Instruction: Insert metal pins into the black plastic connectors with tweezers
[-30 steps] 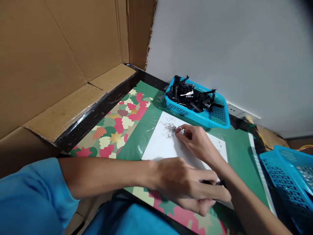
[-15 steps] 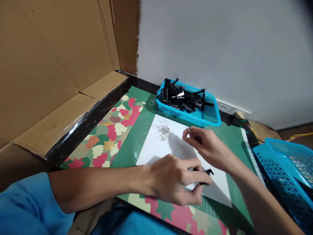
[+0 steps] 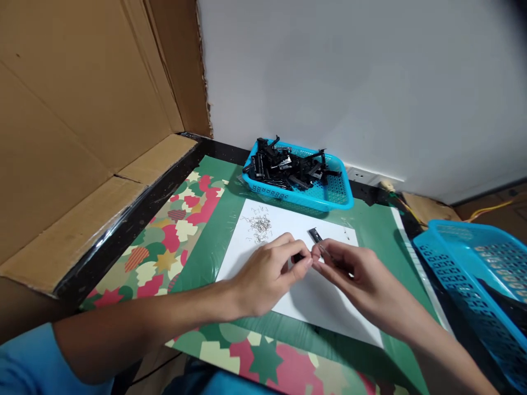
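Over the white paper (image 3: 325,304) my left hand (image 3: 267,271) pinches a small black plastic part (image 3: 298,257), mostly hidden by the fingers. The fingertips of my right hand (image 3: 358,269) meet those of the left. Between its thumb and forefinger is a thin metal tool (image 3: 324,251), perhaps tweezers; most of it is covered. A black plastic piece (image 3: 315,235) shows just past the right fingertips; I cannot tell whether it touches them. On the paper's left side lies a pile of tiny bent wire pieces (image 3: 260,225).
A blue basket (image 3: 288,196) of black plastic parts (image 3: 284,164) stands against the wall. Another blue basket (image 3: 448,269), also with black parts, is at the right. Cardboard (image 3: 82,236) borders the left. Small bits (image 3: 347,235) lie near the paper's far right corner. A wall socket (image 3: 359,174) is behind.
My hands have come together: the right moved down towards me, and the left turned and rose with the black part. The view has shifted slightly right.
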A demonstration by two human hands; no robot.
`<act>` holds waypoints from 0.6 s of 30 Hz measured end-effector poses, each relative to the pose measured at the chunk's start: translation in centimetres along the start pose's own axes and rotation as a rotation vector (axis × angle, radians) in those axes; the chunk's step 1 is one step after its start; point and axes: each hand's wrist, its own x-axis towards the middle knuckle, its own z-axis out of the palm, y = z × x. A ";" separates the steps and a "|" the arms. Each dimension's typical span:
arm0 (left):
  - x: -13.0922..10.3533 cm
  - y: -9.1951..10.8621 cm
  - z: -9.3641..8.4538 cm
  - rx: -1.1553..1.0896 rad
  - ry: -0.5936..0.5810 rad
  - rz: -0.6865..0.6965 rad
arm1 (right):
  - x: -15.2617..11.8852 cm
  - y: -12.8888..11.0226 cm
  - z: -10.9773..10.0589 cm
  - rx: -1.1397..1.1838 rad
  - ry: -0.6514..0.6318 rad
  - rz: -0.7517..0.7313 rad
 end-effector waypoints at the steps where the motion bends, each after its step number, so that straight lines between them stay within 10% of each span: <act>1: 0.0 0.0 0.0 0.000 -0.004 -0.006 | 0.0 0.1 0.3 0.027 0.006 0.002; 18: 0.2 0.3 0.1 -0.111 0.121 -0.044 | 0.2 0.2 3.3 0.339 0.285 0.024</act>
